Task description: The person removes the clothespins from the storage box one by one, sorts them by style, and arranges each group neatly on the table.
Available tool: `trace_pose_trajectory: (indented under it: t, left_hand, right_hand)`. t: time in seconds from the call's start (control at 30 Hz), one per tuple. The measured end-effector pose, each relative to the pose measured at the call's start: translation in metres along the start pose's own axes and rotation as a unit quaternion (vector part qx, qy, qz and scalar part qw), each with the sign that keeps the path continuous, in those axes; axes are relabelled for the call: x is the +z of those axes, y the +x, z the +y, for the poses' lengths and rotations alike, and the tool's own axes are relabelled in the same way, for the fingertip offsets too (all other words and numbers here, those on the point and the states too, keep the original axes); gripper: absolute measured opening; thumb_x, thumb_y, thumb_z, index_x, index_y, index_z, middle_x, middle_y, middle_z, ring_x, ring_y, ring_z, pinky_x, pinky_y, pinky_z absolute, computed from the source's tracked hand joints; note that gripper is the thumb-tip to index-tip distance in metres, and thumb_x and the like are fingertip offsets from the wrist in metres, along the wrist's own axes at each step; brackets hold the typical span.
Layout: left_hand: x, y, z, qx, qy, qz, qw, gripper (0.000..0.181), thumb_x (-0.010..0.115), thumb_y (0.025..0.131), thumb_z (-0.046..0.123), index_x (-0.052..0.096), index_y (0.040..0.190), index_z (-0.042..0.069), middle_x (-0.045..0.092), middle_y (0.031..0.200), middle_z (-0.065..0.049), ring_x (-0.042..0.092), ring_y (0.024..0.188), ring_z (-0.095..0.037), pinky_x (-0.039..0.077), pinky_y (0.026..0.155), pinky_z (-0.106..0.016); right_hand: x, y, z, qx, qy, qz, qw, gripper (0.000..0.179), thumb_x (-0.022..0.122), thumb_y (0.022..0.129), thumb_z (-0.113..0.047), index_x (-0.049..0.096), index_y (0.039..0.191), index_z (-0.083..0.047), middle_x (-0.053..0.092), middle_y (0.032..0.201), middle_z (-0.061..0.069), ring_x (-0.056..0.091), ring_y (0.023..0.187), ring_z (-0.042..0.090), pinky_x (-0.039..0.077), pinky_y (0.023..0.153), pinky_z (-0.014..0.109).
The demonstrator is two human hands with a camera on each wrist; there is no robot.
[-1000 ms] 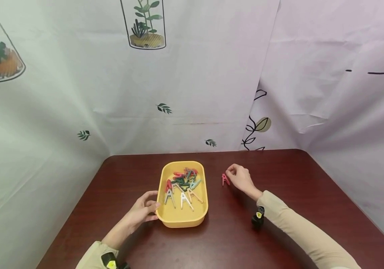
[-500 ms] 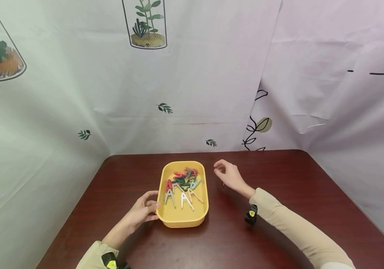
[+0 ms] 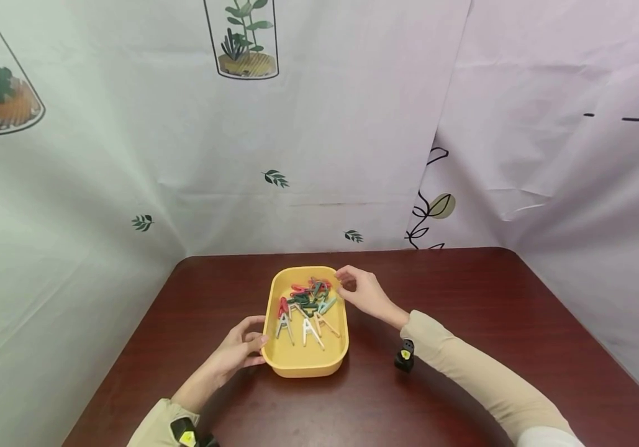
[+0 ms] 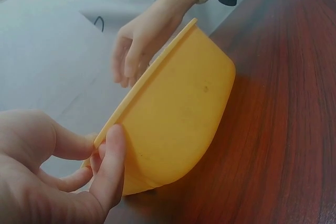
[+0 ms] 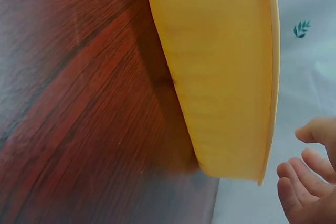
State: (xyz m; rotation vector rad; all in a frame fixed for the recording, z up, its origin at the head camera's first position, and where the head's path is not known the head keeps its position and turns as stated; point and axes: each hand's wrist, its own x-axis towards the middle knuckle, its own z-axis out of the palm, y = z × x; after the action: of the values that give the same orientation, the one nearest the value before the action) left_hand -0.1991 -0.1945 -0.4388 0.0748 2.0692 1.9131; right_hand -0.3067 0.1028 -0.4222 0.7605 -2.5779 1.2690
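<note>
My left hand (image 3: 239, 346) holds the yellow plastic basket (image 3: 306, 372) at its left side. In the left wrist view the thumb and fingers pinch the basket's rim. My right hand (image 3: 368, 294) hovers at the far right rim, its fingertips overlapping the rim in the head view. In the right wrist view that hand (image 5: 315, 195) has thumb and fingers spread apart, with nothing between them. Inside the basket lie several spring clothespins: a white one (image 3: 311, 335), an orange one (image 3: 326, 324), a grey one (image 3: 284, 325), dark green ones (image 3: 300, 300) and red ones (image 3: 282, 307).
The basket stands on a dark red-brown wooden table (image 3: 453, 310). A pale printed cloth (image 3: 319, 155) hangs behind the table and along both sides.
My right hand has moved left from a red clothespin on the table to the basket's rim. The clothespin is now hidden from the head view. My left hand stays at the basket.
</note>
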Motion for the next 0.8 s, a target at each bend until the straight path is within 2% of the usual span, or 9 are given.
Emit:
trace_pose_trajectory:
  t: [0.3,0.53,0.8]
  left_hand:
    - [0.0,0.001,-0.001,0.001,-0.002,0.001,1.0,0.053,0.054,0.098,0.008,0.028,0.143,-0.001,0.061,0.104,-0.016,0.063,0.082,-0.015,0.058,0.07,-0.027]
    - [-0.001,0.0,-0.001,0.001,-0.004,0.002,1.0,0.053,0.053,0.098,0.008,0.027,0.143,-0.001,0.06,0.106,-0.018,0.063,0.083,-0.015,0.058,0.07,-0.027]
    - [-0.002,0.0,-0.001,0.001,-0.012,-0.002,0.9999,0.053,0.053,0.097,0.008,0.028,0.143,0.0,0.06,0.103,-0.015,0.062,0.081,-0.014,0.058,0.069,-0.026]
  right_hand:
    - [0.007,0.007,-0.009,-0.027,0.002,-0.074,0.9969,0.042,0.073,0.084,-0.008,0.059,0.123,-0.001,0.065,0.121,0.018,0.062,0.113,0.031,0.049,0.096,0.049]
    - [0.012,0.016,-0.015,-0.052,0.022,-0.153,0.9866,0.052,0.075,0.083,-0.009,0.056,0.131,-0.003,0.06,0.131,0.017,0.057,0.123,0.032,0.045,0.102,0.052]
    - [0.022,0.024,-0.021,-0.079,-0.045,-0.203,0.975,0.055,0.077,0.082,-0.018,0.057,0.131,-0.003,0.061,0.132,0.012,0.056,0.124,0.026,0.045,0.104,0.045]
